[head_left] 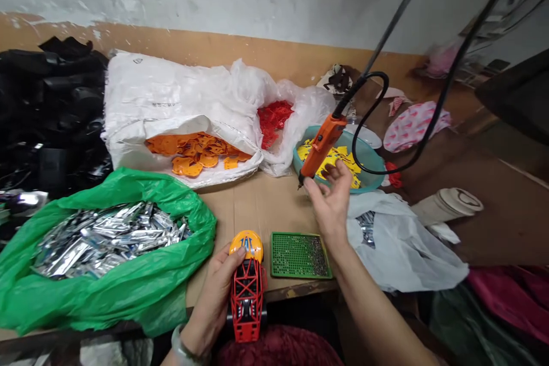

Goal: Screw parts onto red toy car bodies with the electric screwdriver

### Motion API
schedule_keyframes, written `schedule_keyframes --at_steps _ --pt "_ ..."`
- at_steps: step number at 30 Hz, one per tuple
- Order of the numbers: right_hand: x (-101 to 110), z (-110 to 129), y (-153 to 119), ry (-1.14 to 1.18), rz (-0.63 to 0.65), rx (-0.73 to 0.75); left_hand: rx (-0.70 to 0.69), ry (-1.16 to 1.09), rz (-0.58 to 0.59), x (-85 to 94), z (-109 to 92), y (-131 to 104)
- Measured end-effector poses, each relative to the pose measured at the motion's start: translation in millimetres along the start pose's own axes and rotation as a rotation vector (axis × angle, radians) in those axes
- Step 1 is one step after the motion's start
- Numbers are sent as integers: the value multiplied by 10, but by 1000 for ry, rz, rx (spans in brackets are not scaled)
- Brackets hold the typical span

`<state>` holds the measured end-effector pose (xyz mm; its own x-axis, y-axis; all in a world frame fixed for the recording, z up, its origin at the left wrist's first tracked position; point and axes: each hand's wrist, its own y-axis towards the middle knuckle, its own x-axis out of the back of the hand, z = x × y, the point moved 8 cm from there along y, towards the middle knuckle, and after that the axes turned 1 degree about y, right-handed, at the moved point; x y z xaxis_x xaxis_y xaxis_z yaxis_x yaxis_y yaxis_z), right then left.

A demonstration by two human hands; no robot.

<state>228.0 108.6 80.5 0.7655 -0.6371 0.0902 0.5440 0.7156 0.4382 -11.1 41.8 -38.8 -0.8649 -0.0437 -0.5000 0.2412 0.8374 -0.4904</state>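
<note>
My left hand (223, 274) is closed around a toy vehicle (247, 303) with a red lattice frame, a black underside and a round orange-yellow plate (247, 245) at its far end. The thumb presses on that plate. An orange electric screwdriver (321, 146) hangs at a slant from above, bit downward. Just beside its lower end is my right hand (334, 200), fingers apart and curved, not wrapped around the tool; whether the thumb touches it I cannot tell. Between the hands lies a green perforated tray (295, 254), with small dark screws gathered along its right side.
A green bag (171, 183) of silvery packets stands left. Behind are a white sack (171, 86) of orange pieces and a clear bag (309, 103) of red parts. A teal basin (373, 183) holds yellow pieces. Right are a whitish bag (412, 251) and a pale lidded container (446, 206).
</note>
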Motion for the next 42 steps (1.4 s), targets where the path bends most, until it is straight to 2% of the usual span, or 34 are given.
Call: schedule_keyframes --at_steps 3,6,9,12,16,19,28,33,42 --pt "-228 7 279 -10 95 91 35 -6 26 -75 92 7" --pt "-318 77 353 -10 162 151 52 -4 24 -67 137 6" --pt "-256 100 224 27 253 39 69 11 6 1 165 10" --pt "-110 99 -36 196 297 -111 71 21 -2 46 201 21" --pt "69 13 -340 306 233 -202 69 26 -6 35 278 23" --pt "125 -91 -477 353 185 -223 79 33 -22 26 330 7" --pt "-132 -214 -763 547 367 -304 54 55 -40 88 342 -20" --pt "-220 -303 -830 526 395 -334 58 37 -53 138 344 -41" --pt "-297 -351 -877 497 417 -337 57 7 -57 125 313 -72"
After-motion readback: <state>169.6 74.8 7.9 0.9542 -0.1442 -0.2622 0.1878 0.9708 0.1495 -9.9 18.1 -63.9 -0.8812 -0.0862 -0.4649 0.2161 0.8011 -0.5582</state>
